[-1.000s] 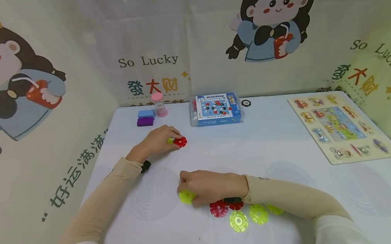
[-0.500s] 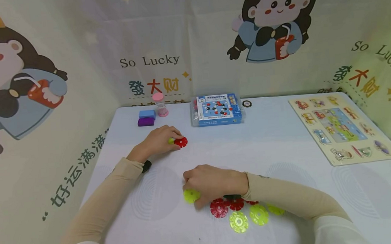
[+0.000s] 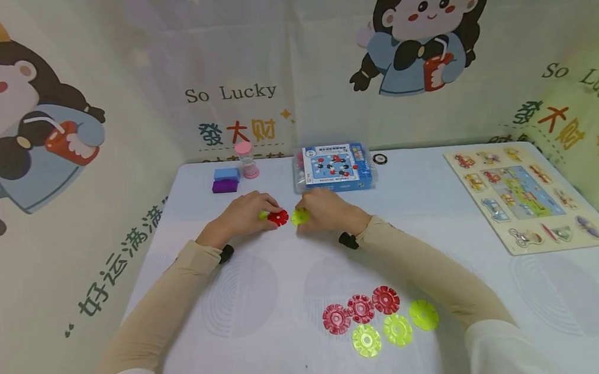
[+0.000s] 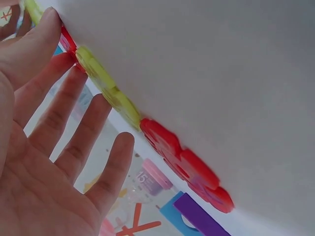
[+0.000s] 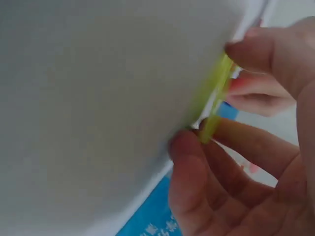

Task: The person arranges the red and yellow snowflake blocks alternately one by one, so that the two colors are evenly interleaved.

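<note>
My left hand [image 3: 243, 214] pinches a red notched plastic disc [image 3: 279, 218] between thumb and fingers. In the left wrist view, a yellow-green disc [image 4: 106, 83] and another red disc [image 4: 182, 160] run on from it edge to edge. From the head, the hand covers most of that row. Just to the right, my right hand [image 3: 328, 208] pinches a separate yellow-green disc [image 3: 299, 216] by its edges, a small gap away from the red one. Nearer me lie several loose discs, red ones [image 3: 360, 309] behind and yellow-green ones [image 3: 397, 329] in front.
At the back of the white table stand a pink sand timer [image 3: 247, 160], blue [image 3: 226, 175] and purple [image 3: 224, 186] blocks and a boxed molecule set [image 3: 334, 168]. A round black-and-white token [image 3: 379, 158] lies beside the box. A wooden picture puzzle [image 3: 527, 197] lies at the right.
My right hand has carried its yellow-green disc away from me, from near the loose discs up beside the left hand's red disc. The left hand has stayed in place.
</note>
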The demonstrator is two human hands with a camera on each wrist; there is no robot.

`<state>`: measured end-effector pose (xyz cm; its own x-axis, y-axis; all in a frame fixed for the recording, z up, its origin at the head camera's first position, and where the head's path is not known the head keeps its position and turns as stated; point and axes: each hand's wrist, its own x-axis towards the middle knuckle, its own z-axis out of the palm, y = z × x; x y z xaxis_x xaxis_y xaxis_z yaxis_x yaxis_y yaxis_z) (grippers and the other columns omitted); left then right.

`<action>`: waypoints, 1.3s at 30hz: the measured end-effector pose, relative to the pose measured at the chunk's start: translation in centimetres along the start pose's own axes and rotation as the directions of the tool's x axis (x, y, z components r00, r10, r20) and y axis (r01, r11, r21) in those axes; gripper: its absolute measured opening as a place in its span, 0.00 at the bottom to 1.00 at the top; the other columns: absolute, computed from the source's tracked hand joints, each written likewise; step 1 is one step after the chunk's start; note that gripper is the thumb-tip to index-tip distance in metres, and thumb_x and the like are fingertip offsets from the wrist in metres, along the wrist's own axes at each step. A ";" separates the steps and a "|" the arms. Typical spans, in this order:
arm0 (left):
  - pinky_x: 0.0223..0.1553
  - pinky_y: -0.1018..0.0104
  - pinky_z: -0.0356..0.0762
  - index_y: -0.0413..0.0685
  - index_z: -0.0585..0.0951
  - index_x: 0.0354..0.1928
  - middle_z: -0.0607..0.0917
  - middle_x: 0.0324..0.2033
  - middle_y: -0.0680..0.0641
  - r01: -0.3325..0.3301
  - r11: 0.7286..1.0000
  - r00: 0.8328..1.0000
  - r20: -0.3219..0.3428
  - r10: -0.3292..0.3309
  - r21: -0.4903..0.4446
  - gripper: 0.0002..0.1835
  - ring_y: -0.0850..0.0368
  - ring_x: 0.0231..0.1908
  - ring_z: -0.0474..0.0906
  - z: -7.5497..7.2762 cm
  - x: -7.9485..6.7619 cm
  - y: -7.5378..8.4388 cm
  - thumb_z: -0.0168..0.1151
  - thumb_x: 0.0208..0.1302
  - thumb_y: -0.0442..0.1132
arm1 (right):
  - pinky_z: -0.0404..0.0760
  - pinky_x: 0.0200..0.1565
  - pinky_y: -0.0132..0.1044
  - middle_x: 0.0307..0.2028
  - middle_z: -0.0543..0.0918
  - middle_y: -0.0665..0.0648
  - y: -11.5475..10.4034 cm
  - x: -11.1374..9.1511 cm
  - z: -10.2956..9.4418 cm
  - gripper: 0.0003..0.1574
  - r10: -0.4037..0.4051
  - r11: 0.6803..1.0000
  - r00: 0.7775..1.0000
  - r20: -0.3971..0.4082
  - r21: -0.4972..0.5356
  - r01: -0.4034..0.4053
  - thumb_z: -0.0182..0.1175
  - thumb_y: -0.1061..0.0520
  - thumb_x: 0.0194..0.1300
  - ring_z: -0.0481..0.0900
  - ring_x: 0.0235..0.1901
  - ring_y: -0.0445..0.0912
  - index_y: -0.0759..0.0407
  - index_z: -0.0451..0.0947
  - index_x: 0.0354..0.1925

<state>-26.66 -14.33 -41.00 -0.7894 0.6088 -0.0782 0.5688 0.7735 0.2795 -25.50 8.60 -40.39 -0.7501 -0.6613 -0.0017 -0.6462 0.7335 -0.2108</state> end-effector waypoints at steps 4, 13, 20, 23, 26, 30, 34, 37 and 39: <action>0.55 0.55 0.72 0.57 0.80 0.56 0.80 0.53 0.55 -0.001 1.000 1.000 0.005 0.001 -0.005 0.25 0.54 0.53 0.71 -0.1 0.1 0.2 0.69 0.54 0.52 | 0.67 0.27 0.31 0.33 0.77 0.53 0.3 0.4 0.4 0.30 0.025 0.999 1.000 0.006 -0.024 -0.024 0.66 0.40 0.55 0.71 0.29 0.44 0.56 0.82 0.51; 0.55 0.54 0.72 0.57 0.81 0.55 0.80 0.53 0.53 0.016 1.000 1.000 0.021 -0.016 -0.007 0.25 0.53 0.54 0.72 -0.3 0.2 0.3 0.70 0.53 0.51 | 0.71 0.31 0.30 0.40 0.76 0.53 0.5 -0.1 0.8 0.39 0.085 0.996 0.996 0.011 -0.009 -0.085 0.67 0.34 0.51 0.71 0.35 0.43 0.49 0.77 0.58; 0.59 0.51 0.71 0.61 0.79 0.57 0.79 0.56 0.54 0.033 0.999 0.999 0.017 -0.032 -0.037 0.28 0.53 0.58 0.71 -0.2 0.5 0.6 0.70 0.52 0.53 | 0.74 0.33 0.29 0.39 0.78 0.46 -1.4 -4.6 0.7 0.33 -0.061 0.989 0.997 0.050 0.137 0.053 0.69 0.36 0.50 0.72 0.33 0.38 0.45 0.80 0.53; 0.60 0.52 0.70 0.62 0.77 0.59 0.78 0.58 0.55 0.000 0.999 1.000 0.028 0.001 -0.036 0.28 0.54 0.60 0.69 0.3 1.1 1.1 0.68 0.54 0.56 | 0.73 0.35 0.26 0.38 0.77 0.43 -3.8 -8.3 0.6 0.32 -0.268 0.954 0.948 0.171 0.182 0.237 0.67 0.33 0.51 0.71 0.34 0.35 0.41 0.79 0.53; 0.60 0.53 0.70 0.64 0.76 0.60 0.77 0.59 0.56 -0.026 0.999 0.999 0.045 0.028 -0.026 0.29 0.55 0.60 0.68 0.8 1.8 1.7 0.65 0.55 0.59 | 0.71 0.37 0.22 0.40 0.75 0.42 -5.8 -11.7 0.8 0.33 -0.402 0.912 0.885 0.235 0.184 0.366 0.67 0.32 0.49 0.70 0.37 0.33 0.39 0.79 0.53; 0.60 0.54 0.69 0.65 0.76 0.60 0.77 0.58 0.57 -0.032 0.999 0.998 0.052 0.033 -0.013 0.29 0.56 0.59 0.68 1.2 2.0 2.4 0.65 0.55 0.59 | 0.71 0.39 0.21 0.41 0.74 0.41 -6.7 -14.2 1.1 0.30 -0.412 0.911 0.884 0.221 0.125 0.394 0.70 0.36 0.48 0.69 0.39 0.32 0.38 0.81 0.51; 0.60 0.54 0.69 0.65 0.76 0.60 0.78 0.58 0.57 -0.017 1.000 0.999 0.051 0.017 0.001 0.28 0.56 0.59 0.68 1.3 2.0 2.8 0.65 0.56 0.57 | 0.73 0.43 0.24 0.41 0.75 0.41 -6.9 -15.0 1.2 0.26 -0.361 0.932 0.908 0.214 0.104 0.346 0.71 0.40 0.49 0.71 0.41 0.33 0.40 0.82 0.49; 0.60 0.53 0.69 0.65 0.76 0.60 0.78 0.58 0.57 -0.023 0.999 0.999 0.042 0.021 0.024 0.27 0.55 0.60 0.68 1.4 2.1 3.1 0.65 0.57 0.56 | 0.75 0.44 0.25 0.41 0.75 0.42 -7.0 -15.1 1.2 0.24 -0.346 0.938 0.913 0.214 0.087 0.336 0.71 0.41 0.50 0.71 0.42 0.34 0.41 0.81 0.47; 0.60 0.53 0.69 0.65 0.76 0.60 0.78 0.57 0.57 -0.031 0.999 0.999 0.032 0.030 0.039 0.27 0.55 0.60 0.68 1.4 2.2 3.3 0.64 0.57 0.57 | 0.75 0.44 0.26 0.41 0.75 0.42 -7.1 -15.2 1.1 0.23 -0.354 0.935 0.912 0.209 0.065 0.348 0.71 0.41 0.50 0.71 0.41 0.34 0.41 0.80 0.45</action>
<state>-26.24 -10.20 -41.63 -0.7644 0.6369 -0.1003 0.6016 0.7605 0.2444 -9.40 13.26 -39.97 -0.4256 -0.8953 -0.1313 -0.8564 0.4454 -0.2611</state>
